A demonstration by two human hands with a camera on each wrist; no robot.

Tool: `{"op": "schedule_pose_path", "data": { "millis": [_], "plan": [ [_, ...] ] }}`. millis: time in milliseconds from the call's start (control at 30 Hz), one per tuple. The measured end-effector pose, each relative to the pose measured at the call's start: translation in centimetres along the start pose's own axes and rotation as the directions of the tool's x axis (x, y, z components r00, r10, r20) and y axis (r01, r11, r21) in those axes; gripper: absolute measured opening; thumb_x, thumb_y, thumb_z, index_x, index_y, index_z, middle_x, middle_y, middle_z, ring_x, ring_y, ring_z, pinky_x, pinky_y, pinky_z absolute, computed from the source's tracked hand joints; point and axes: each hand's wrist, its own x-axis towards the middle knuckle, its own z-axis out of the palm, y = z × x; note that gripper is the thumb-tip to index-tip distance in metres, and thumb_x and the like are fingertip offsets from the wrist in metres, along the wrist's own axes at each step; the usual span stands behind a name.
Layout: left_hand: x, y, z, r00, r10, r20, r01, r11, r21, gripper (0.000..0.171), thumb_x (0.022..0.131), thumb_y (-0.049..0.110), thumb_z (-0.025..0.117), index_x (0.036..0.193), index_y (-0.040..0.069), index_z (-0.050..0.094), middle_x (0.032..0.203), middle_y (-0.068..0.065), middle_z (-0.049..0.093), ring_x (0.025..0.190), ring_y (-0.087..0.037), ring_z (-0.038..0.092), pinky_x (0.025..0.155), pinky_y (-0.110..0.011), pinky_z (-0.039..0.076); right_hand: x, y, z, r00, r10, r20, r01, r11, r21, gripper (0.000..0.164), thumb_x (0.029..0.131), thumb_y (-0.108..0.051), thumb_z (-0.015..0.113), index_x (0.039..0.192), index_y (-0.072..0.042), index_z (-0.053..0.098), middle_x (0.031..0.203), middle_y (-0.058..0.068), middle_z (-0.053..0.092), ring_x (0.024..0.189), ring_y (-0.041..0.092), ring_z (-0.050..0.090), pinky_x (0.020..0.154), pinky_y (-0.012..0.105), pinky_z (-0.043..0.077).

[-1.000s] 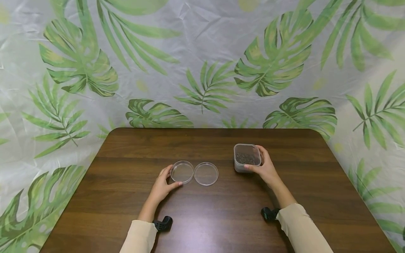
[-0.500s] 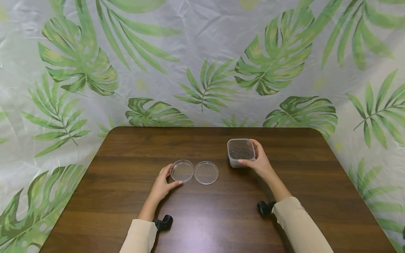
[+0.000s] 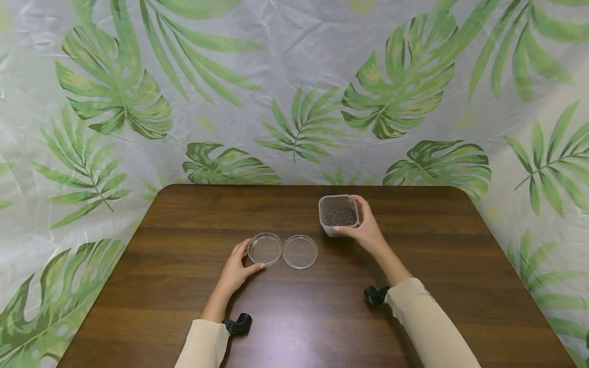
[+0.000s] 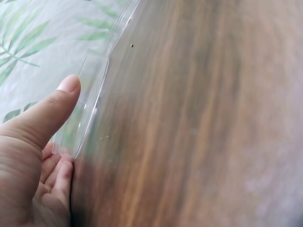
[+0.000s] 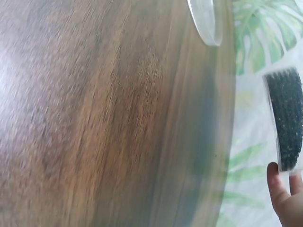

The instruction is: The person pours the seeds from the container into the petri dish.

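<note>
My left hand (image 3: 236, 268) spans the left one of two clear round petri dishes, with thumb and fingers at the rim of this petri dish (image 3: 265, 249). In the left wrist view the dish (image 4: 92, 106) is edge-on, low on the wood. Right beside it lies the other petri dish half (image 3: 300, 252), its rim nearly meeting the first. My right hand (image 3: 365, 230) grips a clear square plastic container (image 3: 338, 210) by its right side, thumb in front. Dark soil-like granules (image 5: 288, 118) fill its lower part. The container is upright, held over the table beyond the dishes.
A dark brown wooden table (image 3: 294, 317) spans the lower view, its far edge just behind the container. Behind it hangs a leaf-print cloth (image 3: 294, 66). A tiny dark speck (image 4: 131, 46) lies on the wood near the dishes.
My right hand has carried the container left and away from me, to a spot behind the right-hand dish. The left hand and both dishes have stayed in place.
</note>
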Motion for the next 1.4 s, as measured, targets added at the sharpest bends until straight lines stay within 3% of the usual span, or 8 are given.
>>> {"op": "schedule_pose_path", "data": {
  "millis": [267,433,600,833,1100,1400],
  "plan": [
    [0.0,-0.2,0.1,1.0,-0.002,-0.007,0.002,1.0,0.01,0.08,0.068,0.023,0.079,0.134,0.002,0.038,0.131,-0.019,0.04,0.113,-0.034,0.047,0.096,-0.042,0.036,0.4,-0.5,1.4,0.998,-0.055,-0.021,0.054,0.998,-0.035,0.087,0.065,0.0,0.078,0.135,-0.003,0.027,0.129,0.026,0.034,0.112,0.042,0.037,0.082,0.052,0.042],
    [0.1,-0.2,0.1,1.0,-0.005,-0.003,0.005,1.0,0.006,0.081,0.069,0.023,0.079,0.134,0.001,0.037,0.131,-0.019,0.039,0.113,-0.035,0.046,0.097,-0.042,0.036,0.9,0.3,2.2,0.996,-0.089,-0.03,0.086,0.992,-0.088,0.089,0.062,-0.007,0.082,0.134,-0.004,0.03,0.126,0.023,0.04,0.11,0.038,0.039,0.085,0.05,0.039],
    [0.1,-0.1,0.1,1.0,-0.009,-0.003,0.009,1.0,-0.005,0.08,0.069,0.022,0.079,0.134,0.002,0.037,0.131,-0.019,0.039,0.113,-0.035,0.046,0.097,-0.042,0.036,1.7,2.3,3.0,0.994,-0.099,-0.052,0.087,0.975,-0.204,0.094,0.057,-0.024,0.086,0.134,-0.014,0.034,0.126,0.014,0.043,0.111,0.026,0.037,0.09,0.047,0.034],
    [-0.1,0.1,0.1,1.0,-0.025,-0.003,0.025,1.0,-0.018,0.081,0.068,0.022,0.079,0.134,0.002,0.037,0.132,-0.018,0.038,0.114,-0.034,0.046,0.097,-0.042,0.036,1.5,2.1,4.6,0.995,-0.095,-0.037,0.078,0.944,-0.319,0.099,0.054,-0.039,0.085,0.136,-0.021,0.033,0.126,0.008,0.043,0.112,0.026,0.035,0.084,0.051,0.038],
    [0.0,0.0,0.1,1.0,-0.013,-0.008,0.013,1.0,-0.015,0.08,0.068,0.021,0.079,0.134,0.002,0.038,0.131,-0.018,0.039,0.114,-0.035,0.046,0.097,-0.041,0.036,1.4,2.3,6.2,0.991,-0.135,0.021,0.132,0.913,-0.387,0.098,0.055,-0.038,0.085,0.136,-0.019,0.033,0.137,0.0,0.035,0.122,0.025,0.027,0.093,0.05,0.034],
    [0.0,0.0,0.1,1.0,-0.011,-0.01,0.011,1.0,-0.013,0.081,0.068,0.022,0.079,0.134,0.001,0.037,0.131,-0.018,0.039,0.114,-0.034,0.046,0.097,-0.041,0.035,1.7,2.3,7.6,0.975,-0.212,0.062,0.217,0.867,-0.448,0.097,0.054,-0.033,0.086,0.135,-0.015,0.035,0.137,0.006,0.036,0.123,0.03,0.027,0.097,0.049,0.031]
  ]
}}
